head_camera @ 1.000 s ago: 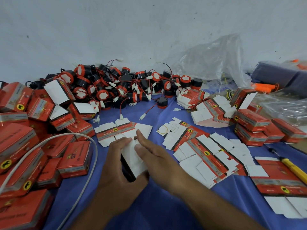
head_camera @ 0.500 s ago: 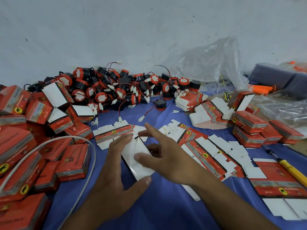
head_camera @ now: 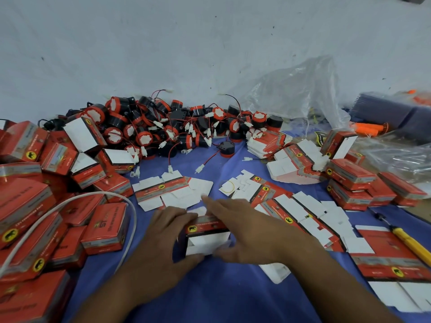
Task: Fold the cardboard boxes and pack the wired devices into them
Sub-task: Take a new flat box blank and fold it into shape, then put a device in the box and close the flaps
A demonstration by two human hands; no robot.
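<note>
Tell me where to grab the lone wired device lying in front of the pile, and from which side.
Take the lone device by its round black body, fingers across opposite sides, coming down from above on the near right. It stands clear in front of the pile, red base down, and its wire trails off to the near left, so that approach probably avoids a snag.

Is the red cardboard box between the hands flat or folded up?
Folded up: the red cardboard box stands as a block, near end open.
</note>
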